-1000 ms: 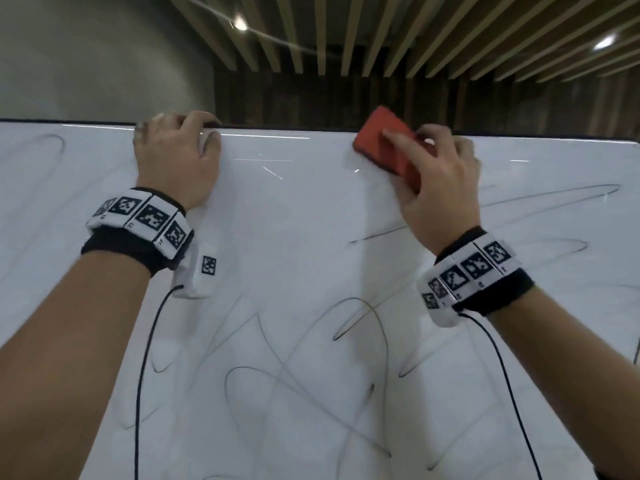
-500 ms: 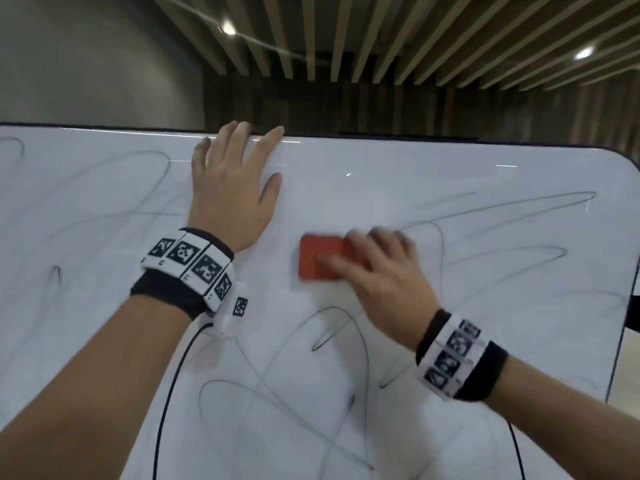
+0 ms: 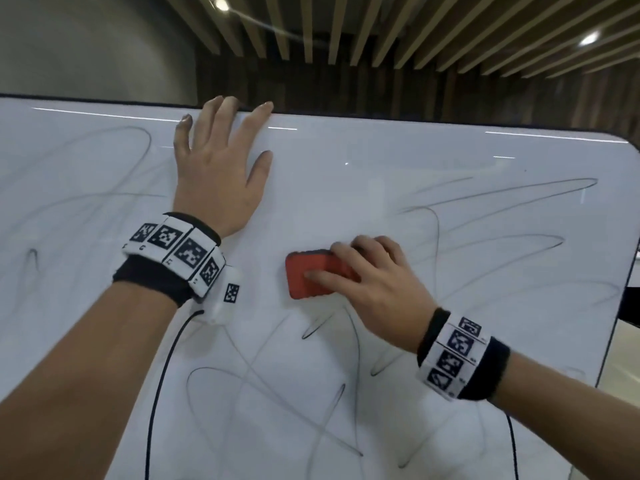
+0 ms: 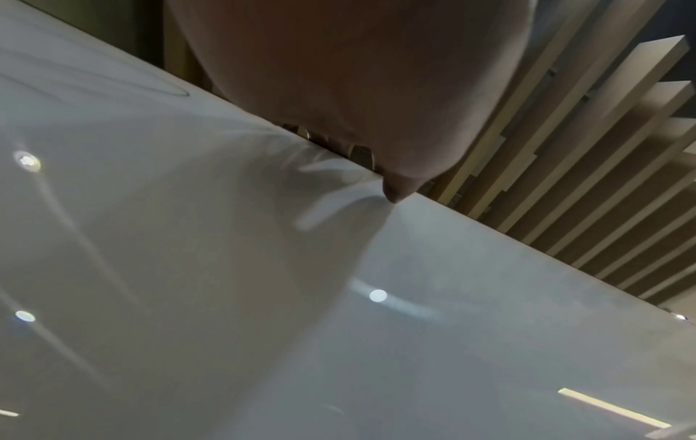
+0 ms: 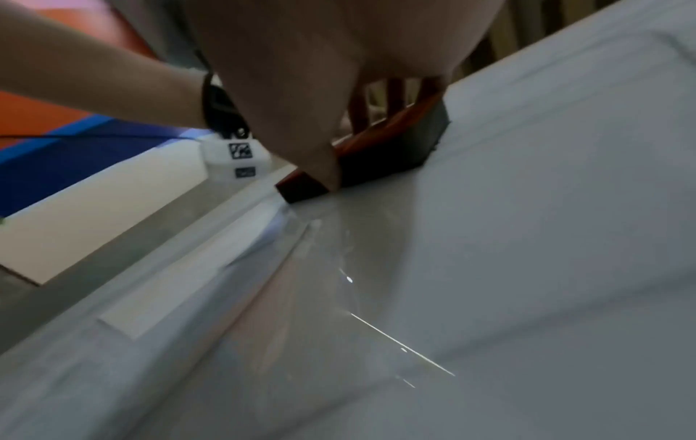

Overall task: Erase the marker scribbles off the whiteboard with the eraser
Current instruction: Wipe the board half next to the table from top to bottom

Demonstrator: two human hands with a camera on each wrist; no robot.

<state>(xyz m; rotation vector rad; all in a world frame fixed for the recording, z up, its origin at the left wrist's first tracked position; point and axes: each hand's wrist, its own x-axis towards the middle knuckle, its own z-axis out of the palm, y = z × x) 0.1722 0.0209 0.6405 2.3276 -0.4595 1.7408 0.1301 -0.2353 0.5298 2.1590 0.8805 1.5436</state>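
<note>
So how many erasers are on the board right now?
1. The red eraser lies flat against the whiteboard near its middle, held under the right hand. The left hand is bare, pressed flat near the top edge.

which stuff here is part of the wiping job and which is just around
Job:
- red rectangular eraser, held by right hand
- white glossy whiteboard with black marker scribbles
- left hand, flat on board

Around:
- wooden ceiling slats
- recessed ceiling lights

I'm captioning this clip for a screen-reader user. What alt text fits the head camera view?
A person's right hand presses a red eraser against a whiteboard covered in looping grey marker scribbles. The left hand lies flat near the board's top edge, fingers spread. Both wrists wear black-and-white patterned bands.
</note>
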